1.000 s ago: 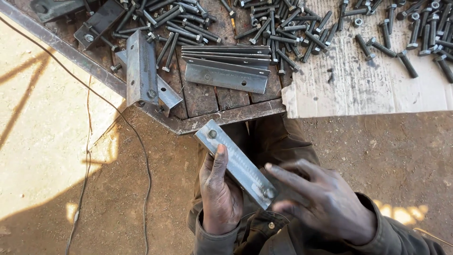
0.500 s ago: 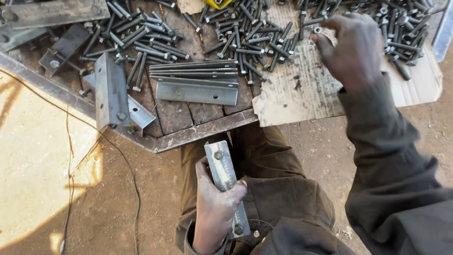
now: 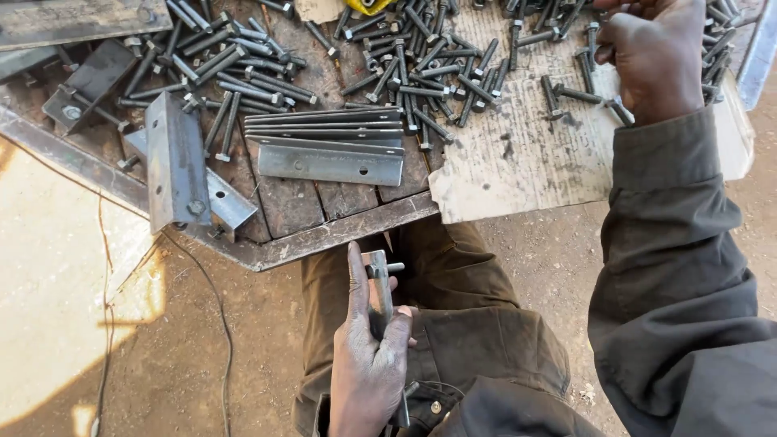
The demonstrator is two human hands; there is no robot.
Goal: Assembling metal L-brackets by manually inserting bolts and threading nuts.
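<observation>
The left hand (image 3: 368,364) is wrapped firmly around a short steel angle bracket (image 3: 379,283), thumb and fingers clamped on its lower half so the upper end stands up toward twelve o'clock, over the lap; a bolt (image 3: 392,266) pokes sideways through a hole near that upper end, which is probably why the piece is held upright and clear of the body, with the hole within easy reach. At about one o'clock from there, the right hand (image 3: 655,57) reaches out over a sheet of cardboard (image 3: 518,170) and is curled down among a scatter of loose bolts (image 3: 437,73); whether its fingers have pinched one I cannot tell, since the fingertips are hidden under the knuckles. The bolts lie in an untidy heap across the cardboard and the wooden bench top (image 3: 299,202), near enough to pick from without standing. At eleven o'clock from the held bracket, a neat stack of long angle pieces (image 3: 328,146) lies flat, and further round at ten o'clock another angle piece (image 3: 174,162) rests with one flange up. The bench's metal edge (image 3: 324,239) runs just above the left hand, leaving a narrow gap between rim and knees; the bare ground (image 3: 81,324) at nine o'clock offers open room, crossed only by a thin wire (image 3: 206,307).
</observation>
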